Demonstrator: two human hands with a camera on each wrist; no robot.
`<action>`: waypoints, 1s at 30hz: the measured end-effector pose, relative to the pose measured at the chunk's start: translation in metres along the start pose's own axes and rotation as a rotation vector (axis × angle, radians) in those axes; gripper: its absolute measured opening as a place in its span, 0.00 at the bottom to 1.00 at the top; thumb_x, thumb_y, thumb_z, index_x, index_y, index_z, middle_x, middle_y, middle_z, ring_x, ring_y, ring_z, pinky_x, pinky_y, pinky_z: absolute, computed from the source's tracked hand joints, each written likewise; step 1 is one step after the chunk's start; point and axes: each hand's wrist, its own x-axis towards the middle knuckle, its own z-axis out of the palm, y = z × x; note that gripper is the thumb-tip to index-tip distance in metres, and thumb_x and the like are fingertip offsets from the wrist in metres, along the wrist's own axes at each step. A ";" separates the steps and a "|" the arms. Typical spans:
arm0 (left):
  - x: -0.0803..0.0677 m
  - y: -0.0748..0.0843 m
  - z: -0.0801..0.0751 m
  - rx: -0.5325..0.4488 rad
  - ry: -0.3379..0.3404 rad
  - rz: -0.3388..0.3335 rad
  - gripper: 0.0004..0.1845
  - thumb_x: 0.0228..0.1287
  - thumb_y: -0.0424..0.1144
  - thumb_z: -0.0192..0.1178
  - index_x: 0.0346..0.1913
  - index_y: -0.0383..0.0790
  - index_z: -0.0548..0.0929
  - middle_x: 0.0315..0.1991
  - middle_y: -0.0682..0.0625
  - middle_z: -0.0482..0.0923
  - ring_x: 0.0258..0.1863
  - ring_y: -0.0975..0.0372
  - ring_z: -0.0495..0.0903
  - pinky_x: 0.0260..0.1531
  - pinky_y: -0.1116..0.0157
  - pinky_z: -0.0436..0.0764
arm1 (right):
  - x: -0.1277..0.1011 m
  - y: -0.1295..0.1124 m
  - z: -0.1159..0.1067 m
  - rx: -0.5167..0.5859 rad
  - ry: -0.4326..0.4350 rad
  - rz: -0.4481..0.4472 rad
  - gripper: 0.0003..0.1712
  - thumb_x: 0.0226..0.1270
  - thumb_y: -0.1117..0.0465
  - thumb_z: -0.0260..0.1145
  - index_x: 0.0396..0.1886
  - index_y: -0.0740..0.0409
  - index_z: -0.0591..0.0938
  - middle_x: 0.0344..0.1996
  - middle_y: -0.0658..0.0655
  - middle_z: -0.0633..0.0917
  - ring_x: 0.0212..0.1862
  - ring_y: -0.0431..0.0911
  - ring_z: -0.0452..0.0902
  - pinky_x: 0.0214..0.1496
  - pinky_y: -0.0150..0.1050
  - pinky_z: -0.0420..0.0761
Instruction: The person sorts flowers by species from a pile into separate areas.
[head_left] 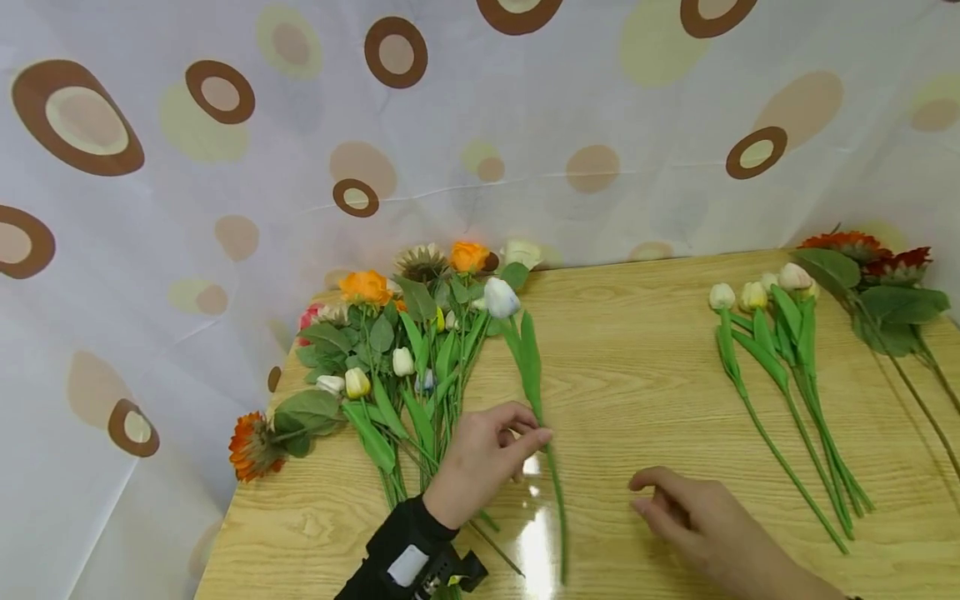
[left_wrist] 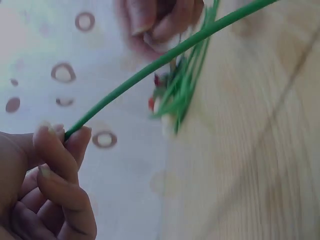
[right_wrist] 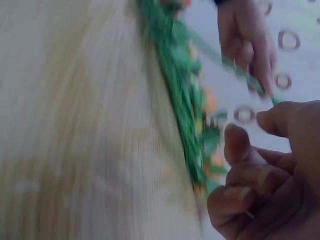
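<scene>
left hand point(head_left: 482, 454) pinches a pale tulip point(head_left: 531, 371) by its stem point(head_left: 557, 492); right hand point(head_left: 697, 518) curls loosely, empty. that single pinch could let the bloom point(head_left: 500, 298) twist.

Left of the held tulip point(head_left: 531, 367), a black sleeve point(head_left: 386, 537) hides some stems of the flower pile point(head_left: 380, 400); right of it, the red flowers' point(head_left: 900, 265) stems point(head_left: 911, 388) are cut off.
</scene>
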 end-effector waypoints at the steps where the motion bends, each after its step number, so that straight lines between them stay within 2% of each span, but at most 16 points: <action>1: 0.001 0.004 0.005 -0.030 -0.027 0.018 0.09 0.70 0.47 0.61 0.43 0.46 0.84 0.20 0.49 0.82 0.13 0.66 0.74 0.14 0.72 0.63 | 0.004 -0.005 0.006 0.095 -0.043 -0.032 0.07 0.74 0.68 0.59 0.46 0.62 0.80 0.18 0.38 0.74 0.19 0.24 0.62 0.18 0.28 0.69; 3: 0.003 0.009 0.014 -0.070 -0.060 0.060 0.10 0.70 0.47 0.61 0.42 0.45 0.84 0.20 0.49 0.82 0.12 0.68 0.74 0.13 0.72 0.64 | 0.010 -0.013 0.016 0.243 -0.111 -0.059 0.08 0.76 0.69 0.56 0.47 0.63 0.80 0.18 0.43 0.75 0.20 0.23 0.63 0.18 0.28 0.70; 5: 0.004 0.012 0.020 -0.085 -0.070 0.098 0.09 0.69 0.46 0.61 0.43 0.45 0.84 0.19 0.49 0.81 0.13 0.69 0.75 0.13 0.72 0.64 | 0.014 -0.017 0.020 0.308 -0.137 -0.082 0.08 0.76 0.70 0.54 0.44 0.60 0.80 0.17 0.46 0.75 0.20 0.23 0.63 0.18 0.28 0.70; 7: 0.005 0.013 0.022 -0.075 -0.065 0.118 0.10 0.69 0.46 0.61 0.43 0.44 0.84 0.21 0.48 0.83 0.13 0.68 0.76 0.14 0.73 0.65 | 0.015 -0.018 0.020 0.294 -0.113 -0.111 0.09 0.75 0.72 0.54 0.40 0.57 0.79 0.15 0.46 0.74 0.20 0.23 0.62 0.17 0.27 0.68; 8: 0.005 0.013 0.022 -0.038 -0.055 0.128 0.11 0.69 0.47 0.61 0.44 0.44 0.84 0.24 0.49 0.84 0.15 0.69 0.77 0.15 0.73 0.67 | 0.015 -0.017 0.018 0.265 -0.091 -0.122 0.10 0.75 0.72 0.54 0.39 0.56 0.79 0.15 0.45 0.74 0.20 0.22 0.61 0.17 0.26 0.68; 10: 0.006 0.010 0.018 0.078 -0.022 0.132 0.12 0.70 0.49 0.61 0.47 0.46 0.85 0.31 0.51 0.86 0.17 0.71 0.77 0.17 0.74 0.70 | 0.014 -0.012 0.010 0.160 -0.007 -0.144 0.12 0.73 0.74 0.56 0.37 0.54 0.79 0.15 0.42 0.72 0.19 0.22 0.59 0.16 0.25 0.66; 11: 0.006 0.007 0.015 0.149 -0.001 0.125 0.12 0.70 0.49 0.60 0.48 0.46 0.84 0.35 0.52 0.86 0.19 0.72 0.77 0.19 0.75 0.71 | 0.013 -0.009 0.004 0.094 0.039 -0.127 0.12 0.72 0.74 0.57 0.36 0.53 0.79 0.15 0.40 0.72 0.18 0.22 0.58 0.16 0.24 0.65; 13: 0.003 0.000 0.007 0.320 0.057 0.105 0.13 0.70 0.50 0.60 0.49 0.47 0.84 0.39 0.55 0.86 0.21 0.75 0.75 0.21 0.76 0.72 | 0.009 -0.001 -0.012 -0.031 0.121 -0.051 0.10 0.72 0.72 0.59 0.35 0.52 0.80 0.15 0.38 0.71 0.16 0.24 0.57 0.15 0.25 0.64; 15: -0.001 -0.010 -0.003 0.481 0.121 0.073 0.12 0.70 0.49 0.62 0.49 0.47 0.84 0.38 0.55 0.86 0.20 0.76 0.73 0.20 0.76 0.69 | 0.004 0.009 -0.030 -0.166 0.199 0.033 0.08 0.72 0.70 0.60 0.35 0.54 0.81 0.15 0.38 0.70 0.15 0.27 0.56 0.15 0.27 0.63; 18: -0.010 -0.025 -0.017 0.710 0.224 0.012 0.12 0.66 0.47 0.66 0.47 0.45 0.85 0.35 0.53 0.85 0.15 0.73 0.68 0.14 0.74 0.64 | -0.006 0.023 -0.058 -0.324 0.230 0.211 0.08 0.76 0.64 0.58 0.36 0.59 0.82 0.14 0.42 0.71 0.14 0.30 0.57 0.16 0.30 0.62; 21: -0.017 -0.038 -0.029 0.942 0.309 -0.076 0.17 0.62 0.50 0.69 0.44 0.41 0.84 0.33 0.47 0.83 0.09 0.67 0.61 0.10 0.70 0.56 | -0.017 0.040 -0.079 -0.468 0.248 0.313 0.11 0.77 0.63 0.57 0.38 0.67 0.81 0.14 0.46 0.73 0.14 0.31 0.58 0.17 0.31 0.61; 25: -0.024 -0.049 -0.039 1.163 0.373 -0.172 0.27 0.55 0.57 0.72 0.41 0.34 0.81 0.28 0.43 0.78 0.07 0.63 0.55 0.11 0.68 0.51 | -0.028 0.060 -0.096 -0.558 0.202 0.443 0.15 0.77 0.64 0.56 0.38 0.75 0.78 0.15 0.50 0.75 0.14 0.38 0.64 0.17 0.34 0.63; 28: -0.027 -0.052 -0.042 1.234 0.419 -0.191 0.33 0.51 0.60 0.74 0.40 0.31 0.78 0.23 0.44 0.73 0.07 0.64 0.52 0.12 0.68 0.48 | -0.034 0.072 -0.101 -0.568 0.106 0.535 0.16 0.77 0.63 0.54 0.37 0.77 0.76 0.14 0.51 0.75 0.14 0.42 0.67 0.18 0.37 0.65; 30: -0.028 -0.052 -0.045 1.263 0.451 -0.201 0.34 0.50 0.61 0.74 0.38 0.30 0.76 0.19 0.47 0.66 0.07 0.65 0.49 0.13 0.69 0.45 | -0.036 0.079 -0.101 -0.575 0.065 0.557 0.16 0.76 0.64 0.55 0.35 0.76 0.76 0.13 0.51 0.74 0.14 0.42 0.67 0.17 0.38 0.66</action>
